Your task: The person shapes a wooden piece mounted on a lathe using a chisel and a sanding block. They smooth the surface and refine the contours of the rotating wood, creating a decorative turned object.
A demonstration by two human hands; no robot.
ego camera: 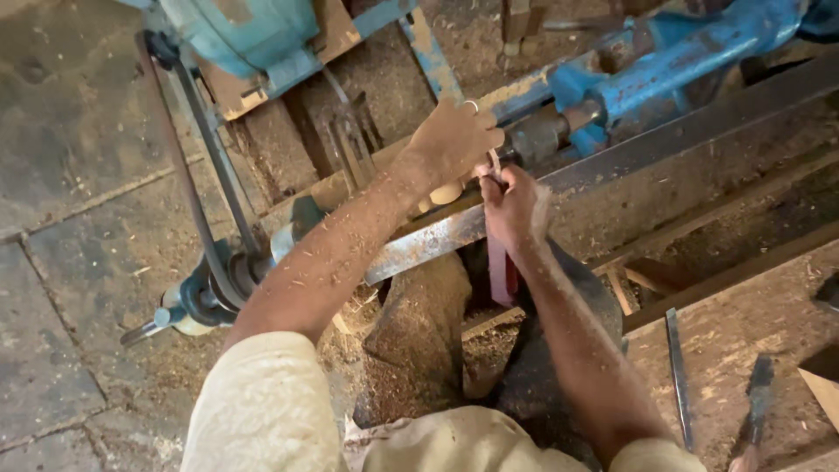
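Observation:
I look down on a wood lathe. A pale turned wooden piece [444,193] sits on the lathe between the belt-driven spindle [253,262] and the blue tailstock [664,61]. My left hand [450,140] is closed over the top of that piece, a ring on one finger. My right hand [509,208] grips a thin pale strip [495,163] held against the piece, just above the grey metal tool rest bar [428,245]. Both forearms are dusted with sawdust.
A black drive belt [197,175] runs from a light blue motor housing [236,31] to the spindle. Chisels [677,376] lie on a sawdust-covered board at the lower right. Stone floor slabs [70,288] lie at the left. A long dark rail [699,131] crosses the upper right.

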